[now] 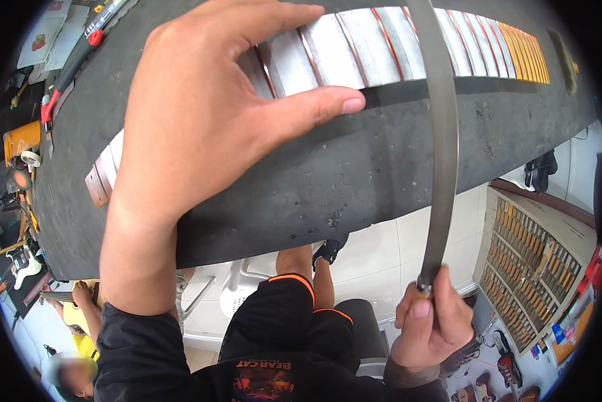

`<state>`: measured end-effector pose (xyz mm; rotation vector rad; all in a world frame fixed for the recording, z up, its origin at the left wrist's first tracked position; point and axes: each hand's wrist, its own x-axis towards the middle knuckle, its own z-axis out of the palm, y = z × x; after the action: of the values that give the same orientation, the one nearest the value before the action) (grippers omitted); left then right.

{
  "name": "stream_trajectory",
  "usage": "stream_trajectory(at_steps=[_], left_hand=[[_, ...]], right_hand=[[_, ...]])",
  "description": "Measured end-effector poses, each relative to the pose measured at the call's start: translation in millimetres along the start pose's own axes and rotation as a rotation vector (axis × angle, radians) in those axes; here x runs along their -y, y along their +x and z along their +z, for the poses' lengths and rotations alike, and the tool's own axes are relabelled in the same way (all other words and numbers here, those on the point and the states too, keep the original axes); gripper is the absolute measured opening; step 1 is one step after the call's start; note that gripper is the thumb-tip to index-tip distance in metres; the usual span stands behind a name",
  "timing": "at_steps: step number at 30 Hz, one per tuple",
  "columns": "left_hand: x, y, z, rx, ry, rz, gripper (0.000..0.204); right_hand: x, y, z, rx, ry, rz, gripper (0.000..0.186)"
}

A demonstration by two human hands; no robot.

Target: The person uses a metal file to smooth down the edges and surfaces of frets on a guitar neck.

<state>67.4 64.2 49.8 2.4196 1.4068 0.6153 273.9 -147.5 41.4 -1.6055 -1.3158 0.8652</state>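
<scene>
A long, narrow guitar neck (374,47) lies across the dark bench mat. Silvery-white strips cover it between the metal frets, and yellow strips cover its right end. My left hand (200,100) straddles the neck, thumb along the near edge and index finger stretched over the far side; the other fingers are hidden. In my right hand (431,321) is a long flat grey file (443,154), gripped by its handle at the near end. The blade points away from me and passes over the neck, right of my left hand. Whether it touches the frets I cannot tell.
A brush (562,60) lies beyond the neck's right end. Red-handled tools (60,87) and a yellow tape piece (23,141) sit at the left. Right of the bench stands a rack (529,261) of wooden-handled tools. A co-worker holds an acoustic guitar (77,315) at lower left.
</scene>
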Motion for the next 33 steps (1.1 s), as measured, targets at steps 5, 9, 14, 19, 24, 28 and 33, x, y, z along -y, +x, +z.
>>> stream_trajectory(at_steps=[5,9,14,19,24,28,33], left_hand=[[-12.8,4.6,-7.3,0.069,-0.016,-0.025,0.052],[-9.9,2.3,-3.0,-0.045,-0.059,0.068,0.058],[-8.6,2.7,-4.2,-0.045,-0.061,0.106,0.058],[-10.1,2.4,-7.2,0.001,-0.041,0.058,0.059],[-8.7,2.3,-4.7,-0.034,-0.041,0.100,0.060],[-7.8,2.5,-4.5,-0.023,-0.081,0.076,0.059],[-7.2,3.8,-2.5,-0.041,-0.073,0.094,0.059]], right_hand=[[-13.1,-47.1,-16.5,0.040,-0.063,-0.019,0.041],[-16.2,-63.8,-12.9,0.129,-0.127,-0.111,0.046],[-20.0,-71.5,-8.3,0.178,-0.125,-0.173,0.050],[-22.0,-81.5,-7.9,0.186,-0.167,-0.191,0.053],[-23.4,-83.7,-10.4,0.189,-0.225,-0.179,0.056],[-25.6,-88.1,-8.6,0.129,-0.208,-0.141,0.057],[-17.1,-74.1,-6.4,0.149,-0.243,-0.139,0.058]])
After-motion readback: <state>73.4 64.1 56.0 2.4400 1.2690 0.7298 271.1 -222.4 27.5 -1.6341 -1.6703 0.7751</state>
